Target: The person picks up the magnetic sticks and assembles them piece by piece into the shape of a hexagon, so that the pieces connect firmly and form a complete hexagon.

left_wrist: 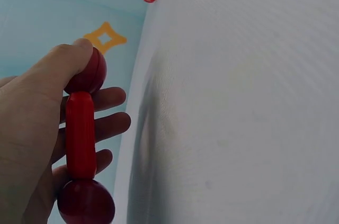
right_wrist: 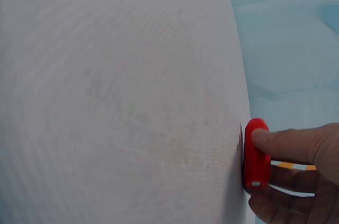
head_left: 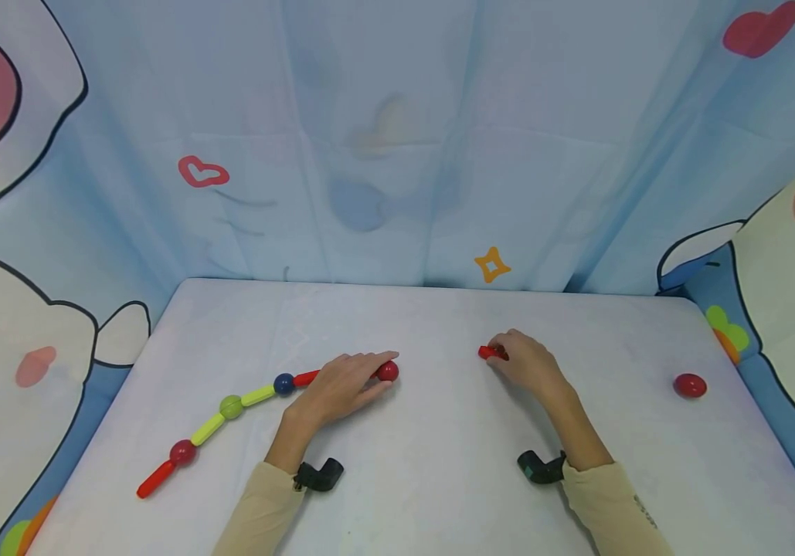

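My left hand (head_left: 344,390) holds the end of a chain of balls and rods lying on the table. In the left wrist view its thumb rests on the red end ball (left_wrist: 87,73), fingers behind; a red rod (left_wrist: 80,136) joins it to another red ball (left_wrist: 86,203). In the head view the hand covers part of this stretch. Leftward follow a blue ball (head_left: 283,384), a green ball (head_left: 231,407) between yellow-green rods, a red ball (head_left: 183,452) and a red end rod (head_left: 156,479). My right hand (head_left: 525,363) pinches a loose red rod (right_wrist: 257,155), a silvery dot on its end.
A single red ball (head_left: 690,385) lies at the right side of the white table (head_left: 439,479). Blue curtain cloth (head_left: 383,208) with printed shapes hangs behind the table and at both sides. Each wrist wears a black camera mount (head_left: 321,474).
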Available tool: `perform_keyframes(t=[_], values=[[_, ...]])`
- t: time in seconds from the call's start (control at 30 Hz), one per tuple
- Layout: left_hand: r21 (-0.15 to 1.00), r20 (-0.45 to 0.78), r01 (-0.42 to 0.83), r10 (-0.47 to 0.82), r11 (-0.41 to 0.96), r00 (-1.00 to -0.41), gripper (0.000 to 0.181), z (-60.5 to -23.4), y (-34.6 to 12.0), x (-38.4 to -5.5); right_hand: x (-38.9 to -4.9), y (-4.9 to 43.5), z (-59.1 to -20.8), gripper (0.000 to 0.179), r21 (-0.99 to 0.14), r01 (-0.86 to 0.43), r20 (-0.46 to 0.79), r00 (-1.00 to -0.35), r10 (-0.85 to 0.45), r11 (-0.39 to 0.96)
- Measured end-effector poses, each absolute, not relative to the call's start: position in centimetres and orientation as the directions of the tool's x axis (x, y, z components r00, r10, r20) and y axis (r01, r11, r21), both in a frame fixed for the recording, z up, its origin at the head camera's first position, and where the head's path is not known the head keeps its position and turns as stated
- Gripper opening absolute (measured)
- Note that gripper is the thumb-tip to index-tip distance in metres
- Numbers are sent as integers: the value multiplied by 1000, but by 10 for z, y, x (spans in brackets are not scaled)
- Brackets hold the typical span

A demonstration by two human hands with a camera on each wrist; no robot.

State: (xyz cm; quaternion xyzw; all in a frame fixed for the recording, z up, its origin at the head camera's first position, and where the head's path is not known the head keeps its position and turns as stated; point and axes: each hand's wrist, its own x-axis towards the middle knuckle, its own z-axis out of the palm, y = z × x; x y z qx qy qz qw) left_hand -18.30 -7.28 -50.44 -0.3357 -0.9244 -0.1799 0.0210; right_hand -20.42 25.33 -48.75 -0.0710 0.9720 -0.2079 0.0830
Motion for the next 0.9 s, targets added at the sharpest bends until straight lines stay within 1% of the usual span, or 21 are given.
perform_keyframes(t=[0.17,0.23,0.33,0.57,0.7,0.9], values=[[360,123,595,596,718,-794,49,-506,-73,-183,-201,241,-486,32,-539,-137,-119,-964,-237,831],[374,104,587,597,718,-796,48,-505,-73,-183,-198,232,-486,31,-587,-172,-101,-954,-282,791],[388,72,576,600,719,-797,48,-504,-73,-182,-193,215,-485,29,-627,-227,-75,-934,-348,745],[411,21,543,588,732,-809,51,-503,-72,-182,-179,186,-485,26,-672,-360,-8,-871,-492,647],[424,7,533,585,733,-811,51,-504,-71,-183,-175,177,-487,25,-681,-389,9,-852,-524,621],[416,8,542,593,730,-805,51,-507,-72,-183,-173,172,-492,25,-685,-409,30,-842,-538,603]])
